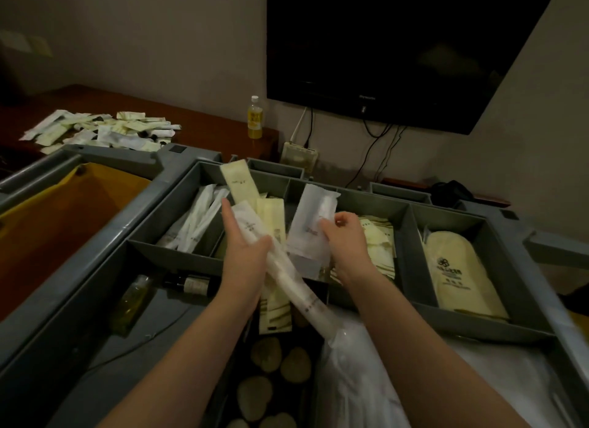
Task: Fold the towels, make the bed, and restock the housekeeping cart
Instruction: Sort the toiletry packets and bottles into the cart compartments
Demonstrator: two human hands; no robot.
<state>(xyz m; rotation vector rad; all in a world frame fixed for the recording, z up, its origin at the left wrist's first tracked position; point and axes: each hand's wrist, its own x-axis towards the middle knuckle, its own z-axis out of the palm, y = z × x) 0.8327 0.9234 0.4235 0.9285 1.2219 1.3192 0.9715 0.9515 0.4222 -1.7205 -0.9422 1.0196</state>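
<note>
Several round pale lumps [296, 368] lie nearest, too dim to name, with a clear plastic bag [357, 364] beside them on the right and a labelled dark bottle [191, 284] in the cart's [95, 268] near-left well.

Above these the left hand [248, 252] grips a bundle of packets [277, 262], thumb curled over it and fingers [230, 212] laid along it. Its long white packet [306, 297] runs on a diagonal, one end pointing back toward the person on the right, the other up and away to the left. A cream packet [239, 182] in the bundle stands nearly upright. Just right of it, the right hand [347, 239] pinches a white sachet [314, 226] between curled fingers [344, 218] and thumb, long axis roughly vertical, over the divided tray [462, 319].

The restock looks partly done: white packets [194, 223] fill the left compartment, cream sachets [379, 246] the one by the right hand, bagged slippers [462, 274] the right one. Sorting the held packets seems to be the step in hand.

Further off, a loose pile of sachets [102, 131] on the table [207, 115] suggests more is left. No bed or towels show, so those parts cannot be judged
</note>
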